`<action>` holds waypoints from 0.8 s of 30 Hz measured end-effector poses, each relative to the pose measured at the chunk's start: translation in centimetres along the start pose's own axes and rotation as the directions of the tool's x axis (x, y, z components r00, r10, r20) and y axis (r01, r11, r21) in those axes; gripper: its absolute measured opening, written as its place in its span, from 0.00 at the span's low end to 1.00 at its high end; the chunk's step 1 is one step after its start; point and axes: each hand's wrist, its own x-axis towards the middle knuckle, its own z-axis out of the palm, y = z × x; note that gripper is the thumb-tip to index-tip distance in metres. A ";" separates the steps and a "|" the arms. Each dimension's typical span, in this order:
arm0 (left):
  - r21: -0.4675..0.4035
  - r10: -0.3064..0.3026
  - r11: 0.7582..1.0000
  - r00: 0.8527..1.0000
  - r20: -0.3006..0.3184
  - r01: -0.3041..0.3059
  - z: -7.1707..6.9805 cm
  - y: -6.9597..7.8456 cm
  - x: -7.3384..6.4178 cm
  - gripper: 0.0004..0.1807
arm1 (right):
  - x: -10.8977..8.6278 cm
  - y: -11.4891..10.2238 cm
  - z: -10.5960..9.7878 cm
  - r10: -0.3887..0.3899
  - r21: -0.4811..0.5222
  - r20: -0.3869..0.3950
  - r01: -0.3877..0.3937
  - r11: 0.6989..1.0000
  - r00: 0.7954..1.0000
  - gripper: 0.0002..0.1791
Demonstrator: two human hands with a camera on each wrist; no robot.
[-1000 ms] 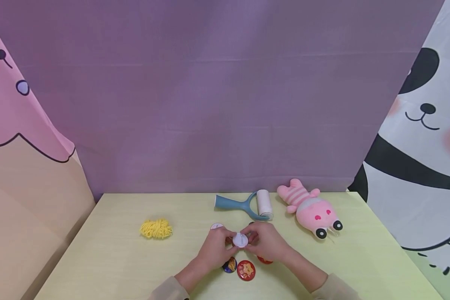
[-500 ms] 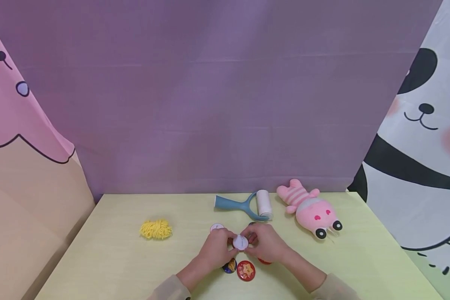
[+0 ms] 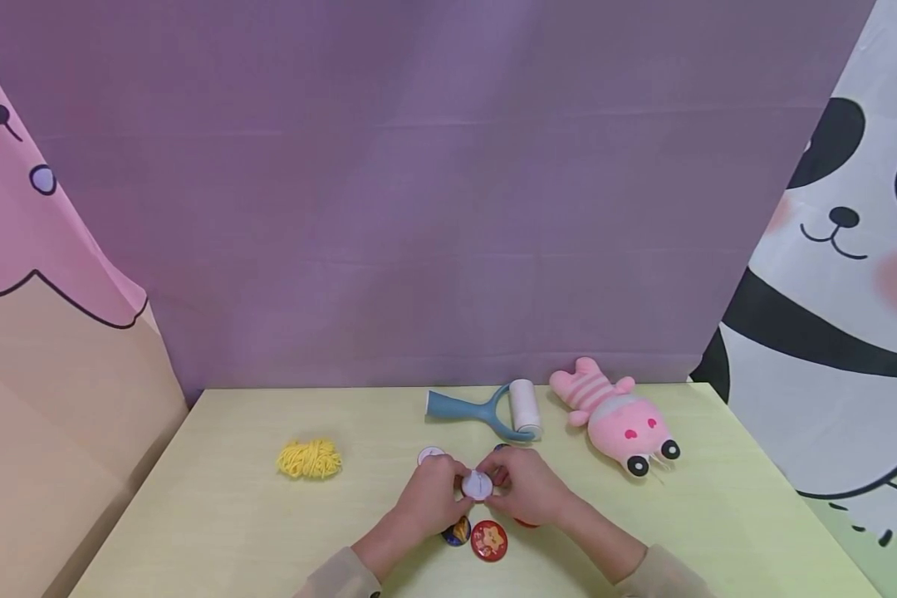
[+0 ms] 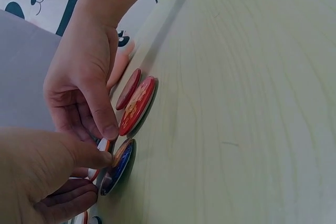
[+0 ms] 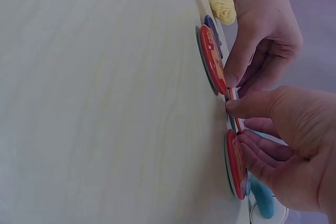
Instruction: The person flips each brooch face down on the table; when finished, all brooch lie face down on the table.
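Note:
Between my two hands, over the middle of the near table, is a round badge (image 3: 477, 486) with its white side up. My left hand (image 3: 432, 496) pinches its left edge with thumb and fingers, and my right hand (image 3: 529, 484) pinches its right edge. Near my left hand lies a blue badge (image 3: 458, 531), with a red badge (image 3: 489, 541) beside it. Another red badge (image 5: 237, 166) is partly hidden by my right hand in the head view. A white round badge (image 3: 430, 453) lies just beyond my left hand.
Behind the hands lies a blue-handled lint roller (image 3: 459, 406) with a white roll. A pink plush toy (image 3: 628, 423) is at the back right, and a yellow yarn bundle (image 3: 309, 459) at the left. A purple cloth (image 3: 448, 208) hangs behind the table.
Both hands keep their pinch on the badge, with barely any movement. The head view has shifted slightly.

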 end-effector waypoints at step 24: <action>-0.205 0.048 0.977 0.998 -0.027 -0.052 -3.9 -2.4 -2.2 0.13 | -0.7 -2.2 0.9 -0.074 0.043 -0.022 0.075 0.996 0.997 0.06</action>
